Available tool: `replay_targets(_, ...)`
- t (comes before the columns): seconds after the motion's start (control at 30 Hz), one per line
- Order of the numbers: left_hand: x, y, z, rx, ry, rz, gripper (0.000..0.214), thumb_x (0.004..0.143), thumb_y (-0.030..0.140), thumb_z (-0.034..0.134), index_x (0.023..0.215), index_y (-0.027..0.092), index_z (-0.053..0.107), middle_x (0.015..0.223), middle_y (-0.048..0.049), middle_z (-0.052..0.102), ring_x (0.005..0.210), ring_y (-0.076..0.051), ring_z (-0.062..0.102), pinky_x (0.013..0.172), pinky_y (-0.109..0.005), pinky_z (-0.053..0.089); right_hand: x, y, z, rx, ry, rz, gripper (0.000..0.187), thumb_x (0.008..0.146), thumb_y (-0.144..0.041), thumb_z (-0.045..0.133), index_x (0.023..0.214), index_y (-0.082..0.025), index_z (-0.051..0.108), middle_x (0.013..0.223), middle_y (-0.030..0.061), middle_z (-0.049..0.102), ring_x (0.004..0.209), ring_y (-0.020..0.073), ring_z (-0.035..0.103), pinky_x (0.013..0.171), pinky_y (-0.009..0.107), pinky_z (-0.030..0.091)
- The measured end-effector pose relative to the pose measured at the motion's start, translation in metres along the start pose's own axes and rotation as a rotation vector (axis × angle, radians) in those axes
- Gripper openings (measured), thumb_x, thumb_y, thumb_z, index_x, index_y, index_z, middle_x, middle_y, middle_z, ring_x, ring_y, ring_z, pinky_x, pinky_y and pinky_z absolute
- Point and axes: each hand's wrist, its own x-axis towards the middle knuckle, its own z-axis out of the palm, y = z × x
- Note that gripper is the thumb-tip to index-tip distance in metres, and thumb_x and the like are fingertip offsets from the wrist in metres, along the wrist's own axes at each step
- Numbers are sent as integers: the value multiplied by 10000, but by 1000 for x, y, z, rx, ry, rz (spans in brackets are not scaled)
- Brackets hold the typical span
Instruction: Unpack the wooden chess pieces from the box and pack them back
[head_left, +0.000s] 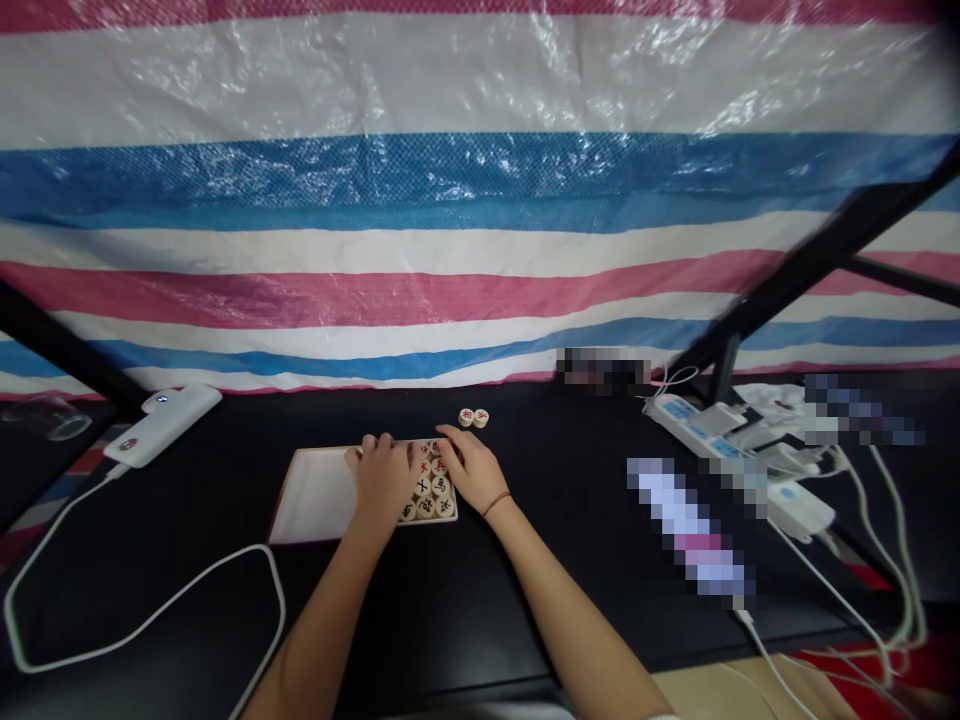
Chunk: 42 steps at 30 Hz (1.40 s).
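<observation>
Head view: round game discs (pixel 424 506) are lying in rows inside a shallow box (pixel 429 521), in front of the wearer. The left hand (pixel 386 475) is covering the tray's left side, fingers bending; whether they are gripping a disc I cannot tell. The right hand (pixel 476 468) is bordering the right rim, index finger stretching toward the far corner, thumb sitting slightly apart (any pinch is hidden).

Handling, my judgement: one hand should be steadying the rim while the other is pressing lightly, so discs are lying flat rather than riding over neighbours.

Materials: discs are looking thick, cream and smooth, bearing red or black characters. Two loose discs (pixel 473 418) are sitting side by side beyond the box. A pale panel (pixel 319 490) (lid or second half, unclear) is adjoining on the left. Black tabletop (pixel 442 620) is showing a dull sheen; behind, striped woven sheeting (pixel 420 180) is creasing and glinting.
</observation>
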Motion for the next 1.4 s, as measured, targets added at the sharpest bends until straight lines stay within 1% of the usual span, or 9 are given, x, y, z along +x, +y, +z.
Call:
replay_targets(0.13,-4,7,0,-1,-12,3,409,922,338,350,894,176,724,935,-131,663,965,-305,486,803,-456,274,-3,3,3,-3,-12,-38,285,946,-330,423,1029,-244,682,1005,59,639,914,166,629,848,280,496)
replay_targets(0.37,-6,5,4,-60,12,41,355,914,337,386,864,167,693,904,-133,680,943,-309,521,789,-446,297,-10,5,8,57,87,-61,352,917,-335,472,1238,-238,582,1041,75,645,806,169,631,757,299,530)
replay_targets(0.6,-4,6,4,-182,24,40,226,880,342,475,854,187,637,824,-89,697,910,-295,562,804,-436,306,-8,6,10,99,101,-15,344,900,-338,482,1206,-219,584,956,61,657,771,174,611,733,308,511)
replay_targets(0.73,-3,0,6,-232,199,43,199,882,359,502,911,214,636,902,-67,709,908,-274,582,846,-435,304,-7,3,7,121,218,-5,285,872,-308,500,1108,-206,621,940,58,677,878,207,591,818,355,491)
replay_targets(0.83,-4,-3,6,-350,316,88,197,883,364,517,959,222,631,958,-59,712,916,-249,599,888,-426,316,-8,-4,3,111,224,-151,359,789,-279,599,1140,-204,607,1072,73,664,1011,236,554,903,395,461)
replay_targets(0.97,-7,-1,7,-588,265,155,206,886,376,506,949,212,614,925,-50,701,850,-213,616,814,-356,421,-9,-11,2,127,217,-230,278,818,-250,595,1092,-228,638,1009,58,689,923,223,572,855,385,484)
replay_targets(1.13,-9,1,10,-805,289,86,219,868,397,524,960,205,576,1000,-60,670,879,-192,623,786,-320,487,-5,-6,-2,120,310,-261,240,835,-260,578,1063,-237,648,1019,59,686,946,216,586,869,385,480)
replay_targets(1.23,-9,-3,11,-911,317,-13,262,859,408,544,1027,208,556,1044,-60,655,884,-177,631,798,-314,502,0,7,-14,57,433,-191,235,831,-273,550,1032,-216,657,1013,75,684,978,224,586,890,393,461)
replay_targets(1.4,-4,-14,15,-1085,327,-123,270,849,397,555,1032,203,598,1073,-73,646,957,-185,629,850,-317,511,8,47,-36,-26,582,155,364,787,-379,544,1073,-176,640,929,81,697,775,208,569,749,343,473)
